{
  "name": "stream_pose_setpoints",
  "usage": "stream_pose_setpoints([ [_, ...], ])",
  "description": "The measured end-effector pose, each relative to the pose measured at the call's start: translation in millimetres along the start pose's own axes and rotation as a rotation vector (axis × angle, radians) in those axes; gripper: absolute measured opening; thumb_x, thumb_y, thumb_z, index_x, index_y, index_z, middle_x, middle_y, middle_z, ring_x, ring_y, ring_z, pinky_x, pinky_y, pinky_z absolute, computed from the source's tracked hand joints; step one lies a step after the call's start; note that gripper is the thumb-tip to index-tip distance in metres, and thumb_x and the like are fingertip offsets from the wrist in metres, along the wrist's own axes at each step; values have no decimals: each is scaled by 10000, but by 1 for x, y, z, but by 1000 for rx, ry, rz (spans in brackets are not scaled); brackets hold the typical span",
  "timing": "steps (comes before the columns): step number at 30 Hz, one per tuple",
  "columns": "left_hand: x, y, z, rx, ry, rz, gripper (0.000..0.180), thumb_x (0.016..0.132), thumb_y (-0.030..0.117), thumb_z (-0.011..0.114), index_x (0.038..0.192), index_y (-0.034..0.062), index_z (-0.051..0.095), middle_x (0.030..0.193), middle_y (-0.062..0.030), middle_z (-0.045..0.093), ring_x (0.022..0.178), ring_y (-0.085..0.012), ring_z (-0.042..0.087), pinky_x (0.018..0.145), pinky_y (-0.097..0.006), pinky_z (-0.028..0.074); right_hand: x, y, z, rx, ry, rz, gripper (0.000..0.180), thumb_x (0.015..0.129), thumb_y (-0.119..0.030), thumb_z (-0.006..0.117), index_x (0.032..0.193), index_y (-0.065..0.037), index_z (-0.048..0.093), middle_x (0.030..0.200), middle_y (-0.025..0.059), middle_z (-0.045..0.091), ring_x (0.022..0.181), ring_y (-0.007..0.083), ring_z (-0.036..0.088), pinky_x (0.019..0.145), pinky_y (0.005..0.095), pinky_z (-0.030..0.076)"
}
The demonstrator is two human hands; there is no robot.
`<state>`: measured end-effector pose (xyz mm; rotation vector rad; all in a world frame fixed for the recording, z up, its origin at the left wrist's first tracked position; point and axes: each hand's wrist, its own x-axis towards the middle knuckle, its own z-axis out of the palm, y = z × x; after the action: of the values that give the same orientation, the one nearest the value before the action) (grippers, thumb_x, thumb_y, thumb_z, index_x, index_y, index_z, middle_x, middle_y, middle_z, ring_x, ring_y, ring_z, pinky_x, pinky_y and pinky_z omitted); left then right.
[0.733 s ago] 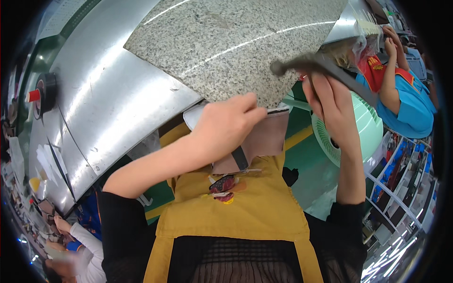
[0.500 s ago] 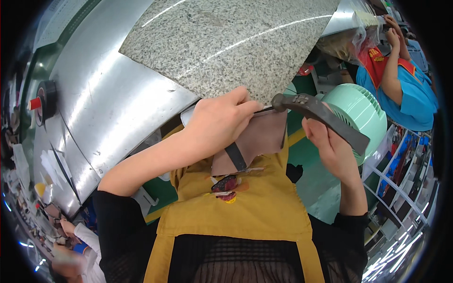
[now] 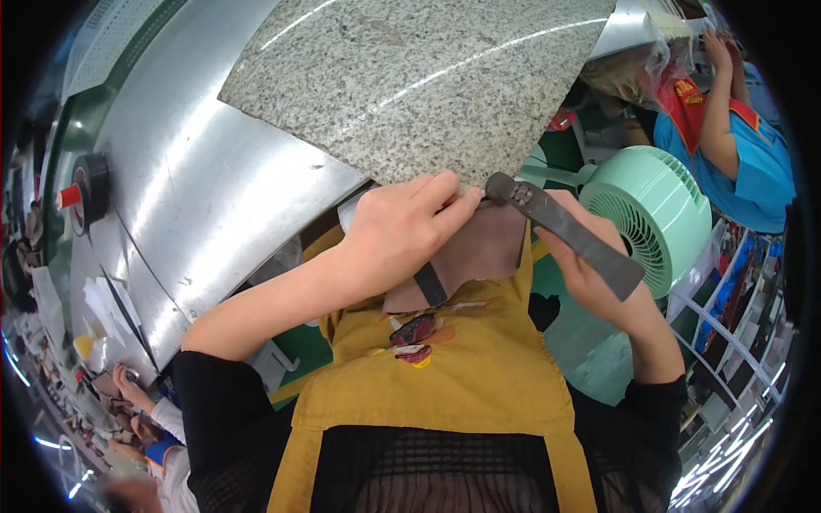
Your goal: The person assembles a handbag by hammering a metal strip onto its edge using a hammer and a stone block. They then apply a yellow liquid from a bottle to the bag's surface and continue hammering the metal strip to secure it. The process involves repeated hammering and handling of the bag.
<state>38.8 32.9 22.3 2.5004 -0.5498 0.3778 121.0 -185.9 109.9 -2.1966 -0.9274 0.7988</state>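
My left hand [image 3: 395, 229] pinches the upper edge of a brown leather piece [image 3: 483, 244] with a black strip across it. That edge lies at the near rim of a speckled granite slab [image 3: 428, 94], and the rest of the piece hangs down over my yellow apron. In my right hand [image 3: 590, 265] is a dark metal hammer [image 3: 569, 229], its handle mostly hidden by the fingers. The hammer's round face is at the leather edge, just right of my left fingertips; whether it touches cannot be told.
A metal tabletop [image 3: 197, 188] spreads to the left, with a black roll with a red core [image 3: 85, 195] on it. A mint-green fan [image 3: 646, 209] stands close to my right hand. A person in blue [image 3: 718, 154] works at the far right, another person [image 3: 162, 445] at lower left.
The hammer has swung, its tail end coming down and left while its round face shifts slightly left toward my fingertips. My left hand keeps its hold on the leather.
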Motion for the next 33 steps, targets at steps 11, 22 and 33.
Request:
stream_pose_setpoints([
  [11,-1,1,2,-28,3,-11,274,718,46,635,991,69,644,820,-19,557,673,-162,605,531,-276,492,5,-8,-4,80,-6,-22,387,836,-4,567,1218,-13,506,999,172,612,859,377,625,700,382,505],
  [22,-7,-2,-4,-142,-5,-111,211,729,53,667,938,67,644,851,-34,578,702,-196,611,564,-308,497,8,-1,8,5,-25,-53,326,880,-70,559,1196,-11,500,869,156,591,767,347,598,670,353,478],
  [33,-14,-2,4,49,76,66,305,677,78,623,980,56,638,879,-40,561,739,-186,584,612,-289,467,5,-3,4,104,-22,-67,418,831,-12,567,1237,-33,474,984,176,615,858,377,627,700,375,514],
])
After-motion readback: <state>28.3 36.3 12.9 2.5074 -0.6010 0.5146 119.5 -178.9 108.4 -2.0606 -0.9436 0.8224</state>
